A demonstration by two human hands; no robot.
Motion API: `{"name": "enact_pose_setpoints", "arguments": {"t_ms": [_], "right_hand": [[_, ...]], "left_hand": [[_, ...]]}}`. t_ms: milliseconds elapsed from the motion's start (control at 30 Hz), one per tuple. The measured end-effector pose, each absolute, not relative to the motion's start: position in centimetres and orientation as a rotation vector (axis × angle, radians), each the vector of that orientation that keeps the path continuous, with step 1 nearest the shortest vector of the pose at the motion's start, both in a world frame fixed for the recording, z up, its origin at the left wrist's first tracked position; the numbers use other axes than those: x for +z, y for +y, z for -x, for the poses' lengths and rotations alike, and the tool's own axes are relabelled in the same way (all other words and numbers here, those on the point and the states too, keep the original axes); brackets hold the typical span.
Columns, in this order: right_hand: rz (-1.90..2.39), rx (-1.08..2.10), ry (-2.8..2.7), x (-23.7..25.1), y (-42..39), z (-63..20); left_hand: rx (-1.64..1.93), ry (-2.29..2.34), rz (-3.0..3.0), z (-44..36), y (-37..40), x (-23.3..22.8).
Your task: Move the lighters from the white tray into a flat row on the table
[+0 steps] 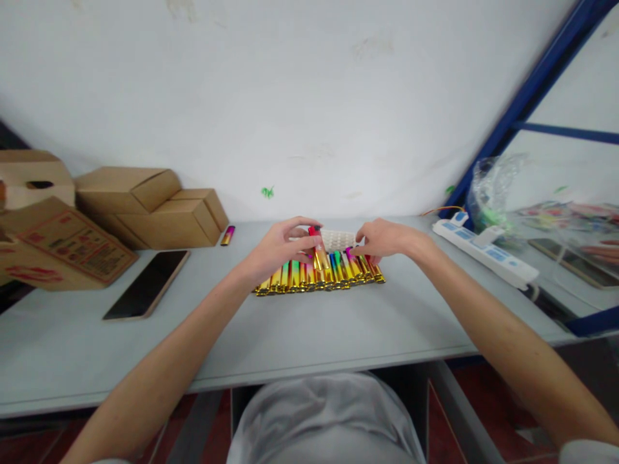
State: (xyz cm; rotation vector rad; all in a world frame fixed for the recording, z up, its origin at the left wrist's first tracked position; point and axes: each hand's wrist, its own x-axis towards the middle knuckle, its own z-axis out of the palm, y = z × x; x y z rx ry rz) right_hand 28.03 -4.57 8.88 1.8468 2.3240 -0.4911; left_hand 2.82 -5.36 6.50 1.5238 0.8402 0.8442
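Between the thumb and fingers of my left hand [285,248] is a shiny red-and-gold lighter [319,248], tilted slightly, with a dark top end. My right hand [382,238] pinches the right end of a white bumpy strip [338,240], whose left end reaches the lighter; I cannot tell whether they touch. Beneath both hands lies a row of metallic lighters [300,277], packed side by side with their gold ends toward me and coloured ends partly hidden by my fingers.
A single purple-and-gold lighter [227,235] lies beside cardboard boxes [159,209] on the left. Nearer is a phone [147,285] next to an opened carton [72,248]. On the right are a white power strip [486,251], a clear plastic bag [493,193] and a blue frame [520,96].
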Motion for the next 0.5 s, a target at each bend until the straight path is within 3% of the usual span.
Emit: {"name": "enact_pose_setpoints", "arguments": {"t_ms": [333, 500], "right_hand": [[-2.227, -0.614, 2.711, 7.7, -3.9, -31.5], [-2.306, -0.472, 2.960, 5.1, -2.9, -31.8]], "left_hand": [[0.655, 1.194, -1.824, -0.6, -3.7, 6.9], [0.562, 1.257, -2.127, -1.6, -3.3, 5.8]]}}
